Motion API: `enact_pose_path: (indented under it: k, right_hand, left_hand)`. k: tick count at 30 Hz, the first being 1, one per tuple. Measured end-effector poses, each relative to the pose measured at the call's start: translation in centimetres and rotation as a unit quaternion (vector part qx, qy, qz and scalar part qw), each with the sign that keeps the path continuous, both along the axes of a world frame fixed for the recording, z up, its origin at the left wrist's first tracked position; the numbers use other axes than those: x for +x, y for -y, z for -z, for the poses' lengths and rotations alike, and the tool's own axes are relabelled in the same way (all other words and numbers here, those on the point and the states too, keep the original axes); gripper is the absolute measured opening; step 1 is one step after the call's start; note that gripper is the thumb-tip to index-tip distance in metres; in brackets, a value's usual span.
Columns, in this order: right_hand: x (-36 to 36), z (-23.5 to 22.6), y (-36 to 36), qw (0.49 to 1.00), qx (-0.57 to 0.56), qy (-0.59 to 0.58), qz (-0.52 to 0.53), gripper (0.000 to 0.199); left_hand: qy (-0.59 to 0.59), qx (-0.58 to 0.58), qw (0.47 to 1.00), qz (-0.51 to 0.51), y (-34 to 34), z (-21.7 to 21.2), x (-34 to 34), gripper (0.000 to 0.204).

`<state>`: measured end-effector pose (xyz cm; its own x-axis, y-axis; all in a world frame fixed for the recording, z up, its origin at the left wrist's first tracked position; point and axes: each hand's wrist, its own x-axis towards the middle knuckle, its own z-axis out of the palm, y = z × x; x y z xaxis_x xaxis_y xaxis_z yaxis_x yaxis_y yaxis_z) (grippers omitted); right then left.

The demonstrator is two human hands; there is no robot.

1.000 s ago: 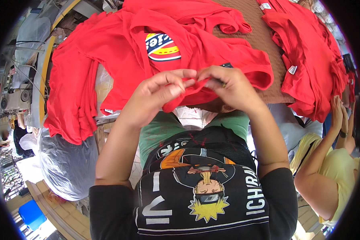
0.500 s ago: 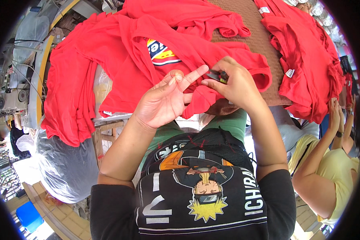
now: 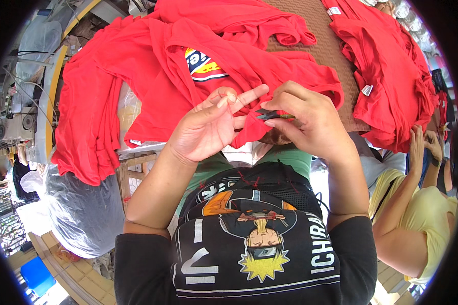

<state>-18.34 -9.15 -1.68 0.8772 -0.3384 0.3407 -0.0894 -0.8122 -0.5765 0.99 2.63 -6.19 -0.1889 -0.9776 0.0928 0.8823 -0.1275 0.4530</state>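
Free room: bare brown table surface point(image 3: 310, 30) at 12 o'clock, between garments. Obstacles: red shirt point(image 3: 188, 76) heaped from 9 to 12 o'clock of the left hand point(image 3: 208, 127); red pile point(image 3: 392, 76) at 2 o'clock; a seated person's arm point(image 3: 402, 203) at 4 o'clock.

A garment point(image 3: 198, 86) is spread over the table point(image 3: 315, 30), with its near edge hanging off the table's front. The left hand point(image 3: 208, 127) and the right hand point(image 3: 310, 122) are held side by side at that edge, the snips point(image 3: 269, 115) between them. A second heap of garments point(image 3: 392, 76) is piled to the right, and a plastic-wrapped bundle point(image 3: 81, 208) is set below the table on the left.
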Motion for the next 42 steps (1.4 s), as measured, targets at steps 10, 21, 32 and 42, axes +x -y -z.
enact_pose_path:
  k: [10,21,32,42]
  right_hand:
    - [-1.8,-1.7,0.8,0.996,-0.020,0.047,0.074,0.022]
    - [-1.8,-1.6,0.8,0.992,0.101,-0.070,0.035,0.034]
    - [-0.6,-0.4,0.2,0.986,0.081,-0.108,0.098,0.037]
    - [-0.8,-0.1,0.5,0.984,0.088,-0.116,0.099,0.034]
  left_hand:
    - [0.860,-0.136,0.488,0.064,-4.2,-9.9,4.3,0.007]
    - [0.746,-0.013,0.656,-0.111,-3.6,-9.2,1.6,0.009]
    - [0.095,-0.306,0.896,0.307,-1.3,-13.5,-19.4,0.024]
    - [0.061,-0.338,0.887,0.309,-1.5,-14.4,-23.1,0.024]
